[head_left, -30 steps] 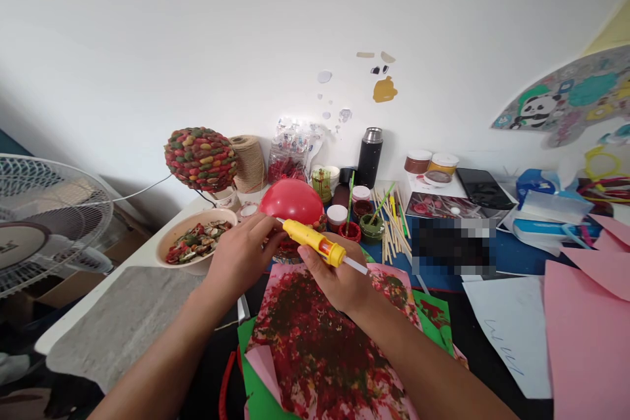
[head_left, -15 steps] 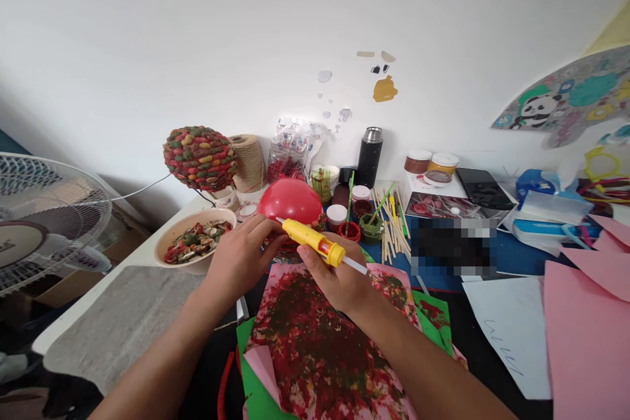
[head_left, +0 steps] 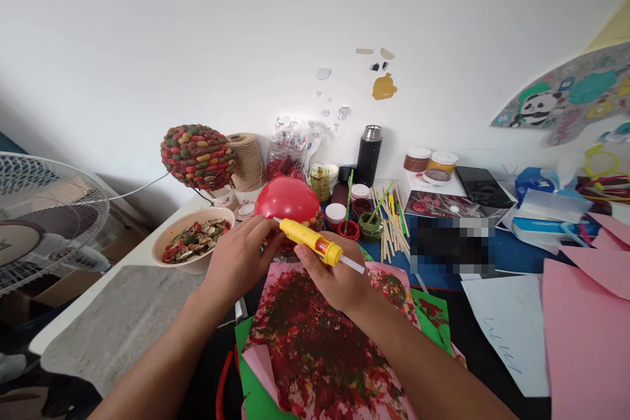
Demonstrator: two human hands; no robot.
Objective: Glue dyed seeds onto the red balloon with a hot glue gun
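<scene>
My right hand (head_left: 339,279) is closed around a yellow glue gun (head_left: 308,239), whose tip points up and left; a clear glue stick juts from its rear. Just left of the tip, my left hand (head_left: 241,252) has its fingers pinched together, and what lies between them is too small to make out. Behind both hands sits a red balloon (head_left: 287,200) with coloured pieces around its lower part, partly hidden by my hands and the glue gun. Below lies a paint-smeared pink sheet (head_left: 325,348) on green paper.
A bowl of coloured pieces (head_left: 194,239), a covered ball (head_left: 197,156) and a twine spool (head_left: 246,161) stand left. Paint jars (head_left: 370,226), wooden sticks (head_left: 391,223) and a black flask (head_left: 369,156) are behind. A fan (head_left: 44,223) is at far left, pink paper (head_left: 583,335) at right.
The whole view has shifted very slightly. My hands hold nearly the same pose by the balloon, with the glue gun still in my right hand.
</scene>
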